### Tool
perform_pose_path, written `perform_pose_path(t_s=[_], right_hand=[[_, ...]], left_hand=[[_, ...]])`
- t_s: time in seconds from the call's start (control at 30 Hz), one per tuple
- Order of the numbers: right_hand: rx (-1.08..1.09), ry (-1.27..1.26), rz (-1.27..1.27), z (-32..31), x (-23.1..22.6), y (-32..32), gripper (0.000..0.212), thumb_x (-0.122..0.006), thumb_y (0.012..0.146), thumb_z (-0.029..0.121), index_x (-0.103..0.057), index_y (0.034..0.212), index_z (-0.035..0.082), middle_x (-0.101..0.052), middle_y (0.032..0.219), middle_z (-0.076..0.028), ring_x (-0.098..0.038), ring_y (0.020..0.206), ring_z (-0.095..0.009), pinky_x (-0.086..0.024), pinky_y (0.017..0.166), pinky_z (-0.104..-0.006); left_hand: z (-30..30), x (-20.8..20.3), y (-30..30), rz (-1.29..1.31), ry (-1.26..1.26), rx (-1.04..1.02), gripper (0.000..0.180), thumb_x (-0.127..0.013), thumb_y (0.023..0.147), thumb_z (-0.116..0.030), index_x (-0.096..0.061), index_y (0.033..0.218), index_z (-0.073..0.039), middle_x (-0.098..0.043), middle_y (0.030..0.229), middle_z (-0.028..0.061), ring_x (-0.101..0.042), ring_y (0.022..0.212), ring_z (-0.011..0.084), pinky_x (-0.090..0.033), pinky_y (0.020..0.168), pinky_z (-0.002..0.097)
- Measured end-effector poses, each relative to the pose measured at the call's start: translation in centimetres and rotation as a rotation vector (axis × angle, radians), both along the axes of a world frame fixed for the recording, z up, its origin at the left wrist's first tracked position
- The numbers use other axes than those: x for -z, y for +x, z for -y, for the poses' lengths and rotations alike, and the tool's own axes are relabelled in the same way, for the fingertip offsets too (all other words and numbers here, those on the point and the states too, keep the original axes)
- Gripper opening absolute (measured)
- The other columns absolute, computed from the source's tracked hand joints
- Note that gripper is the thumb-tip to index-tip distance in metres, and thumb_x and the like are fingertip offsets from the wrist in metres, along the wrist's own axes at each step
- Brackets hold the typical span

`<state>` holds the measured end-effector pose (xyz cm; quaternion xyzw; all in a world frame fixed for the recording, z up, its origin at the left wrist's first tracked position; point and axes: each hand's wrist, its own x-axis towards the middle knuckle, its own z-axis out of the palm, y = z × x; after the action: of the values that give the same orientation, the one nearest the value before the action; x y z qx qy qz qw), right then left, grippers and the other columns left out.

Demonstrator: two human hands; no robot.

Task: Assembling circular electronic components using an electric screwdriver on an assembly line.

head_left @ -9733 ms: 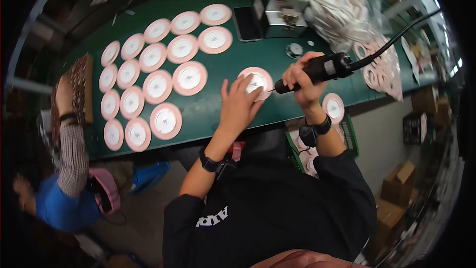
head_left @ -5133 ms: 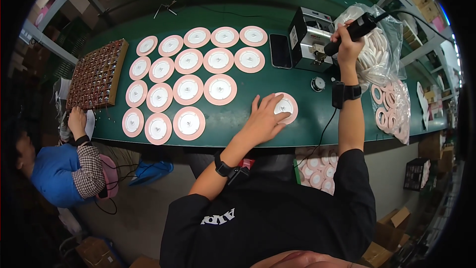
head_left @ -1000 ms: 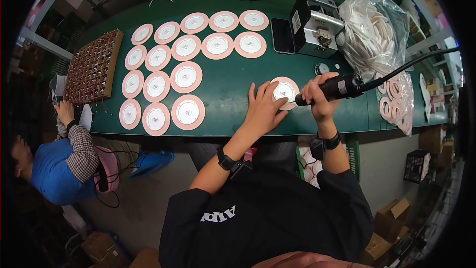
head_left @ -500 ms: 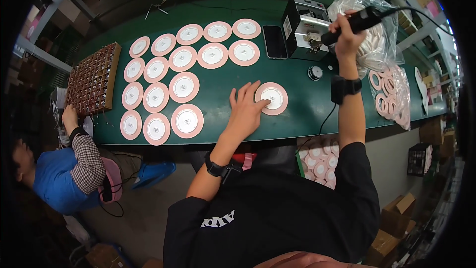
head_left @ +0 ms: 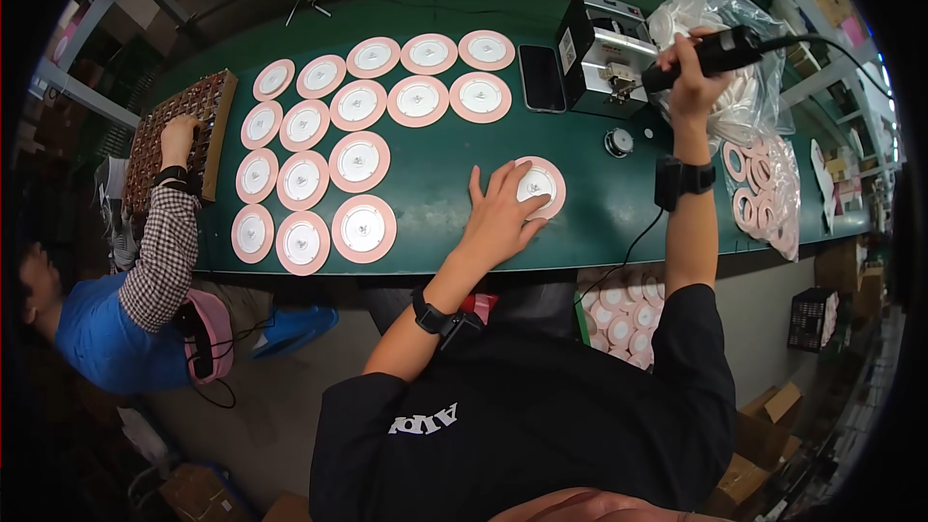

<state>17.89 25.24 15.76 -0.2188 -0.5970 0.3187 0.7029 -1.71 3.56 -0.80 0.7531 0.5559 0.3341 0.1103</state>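
Observation:
My left hand [head_left: 501, 217] has its fingers spread, their tips touching a round pink-rimmed disc [head_left: 554, 180] with a white centre, which lies flat on the green table [head_left: 435, 159]. Out to the right, my right hand [head_left: 692, 89] is wrapped round a black, corded electric screwdriver [head_left: 727, 50]. The screwdriver's tip points left at the front of a small black and silver box-shaped machine [head_left: 601, 56], apparently a screw feeder; whether it touches is too small to tell. Several similar discs [head_left: 360, 160] lie in rows to the left of my left hand.
A black phone [head_left: 541, 79] lies beside the machine, with a small round metal part [head_left: 619, 142] in front. Plastic bags of white parts [head_left: 739, 97] and pink rings [head_left: 764, 188] are at right. A co-worker's hand [head_left: 178, 139] is over a gridded tray [head_left: 218, 140] at left.
My left hand has shifted slightly right and further over the disc. My right hand and the screwdriver have moved little. The co-worker's hand has moved from the tray's near edge onto it.

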Motion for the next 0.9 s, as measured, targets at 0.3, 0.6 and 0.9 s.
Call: perform_pose_path(t_s=[0.3, 0.6, 0.9], right_hand=[[-0.085, -0.178, 0.024, 2.0, 1.9, -0.6, 0.016, -0.065, 0.086, 0.000, -0.054, 0.097, 0.002, -0.052, 0.066, -0.006, -0.048, 0.049, -0.015, -0.045, 0.052, -0.0317], [-0.311, -0.172, 0.064, 15.3, 7.2, -2.6, 0.026, -0.057, 0.088, 0.002, -0.044, 0.110, 0.001, -0.046, 0.064, -0.005, -0.044, 0.048, -0.014, -0.044, 0.052, -0.0322], [-0.375, -0.198, 0.091, 15.8, 8.8, -3.5, 0.023, -0.057, 0.089, -0.001, -0.043, 0.106, 0.002, -0.048, 0.066, -0.006, -0.045, 0.049, -0.013, -0.045, 0.052, -0.0320]], left_hand=[[0.2, 1.2, -0.5, 0.002, 0.016, 0.019, 0.036, -0.076, 0.079, -0.028, -0.073, 0.114, -0.024, -0.043, 0.148, 0.0113, -0.034, 0.140, 0.0330, -0.015, 0.112, 0.0686], [0.4, 1.2, -0.3, 0.015, 0.022, 0.016, 0.033, -0.075, 0.080, -0.027, -0.074, 0.114, -0.024, -0.044, 0.148, 0.0103, -0.035, 0.140, 0.0338, -0.014, 0.112, 0.0673], [0.6, 1.2, -0.1, 0.028, 0.029, 0.012, 0.033, -0.075, 0.081, -0.026, -0.074, 0.114, -0.024, -0.044, 0.148, 0.0105, -0.036, 0.140, 0.0339, -0.014, 0.113, 0.0668]])
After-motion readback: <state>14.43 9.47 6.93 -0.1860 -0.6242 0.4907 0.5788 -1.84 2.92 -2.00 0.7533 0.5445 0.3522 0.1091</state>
